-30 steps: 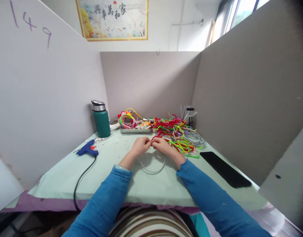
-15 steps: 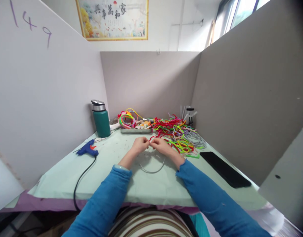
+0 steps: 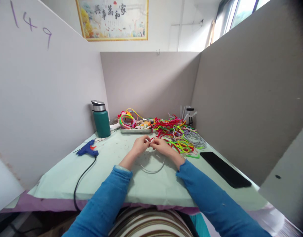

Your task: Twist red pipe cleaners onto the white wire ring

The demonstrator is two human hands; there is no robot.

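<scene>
My left hand (image 3: 141, 144) and my right hand (image 3: 160, 146) meet over the middle of the table, fingertips almost touching. Both are closed in a pinch on a short red pipe cleaner (image 3: 152, 138), mostly hidden by the fingers. Below them a thin grey-white hoop (image 3: 152, 172) curves toward me; its upper part is out of sight behind my hands, so I cannot tell whether they touch it. Just beyond my right hand spreads a tangled pile of colourful pipe cleaners (image 3: 170, 126), with grey hoops (image 3: 197, 140) at its right side.
A blue glue gun (image 3: 87, 148) with a black cord lies left, near a green bottle (image 3: 101, 122). Behind my hands stands a metal tray (image 3: 136, 131) of small parts and bright headbands (image 3: 127, 121). A black phone (image 3: 225, 169) lies right. Grey partitions (image 3: 151, 82) surround the table.
My left hand's fingers have lifted slightly and shifted their pinch on the red pipe cleaner. My right hand stays almost in place.
</scene>
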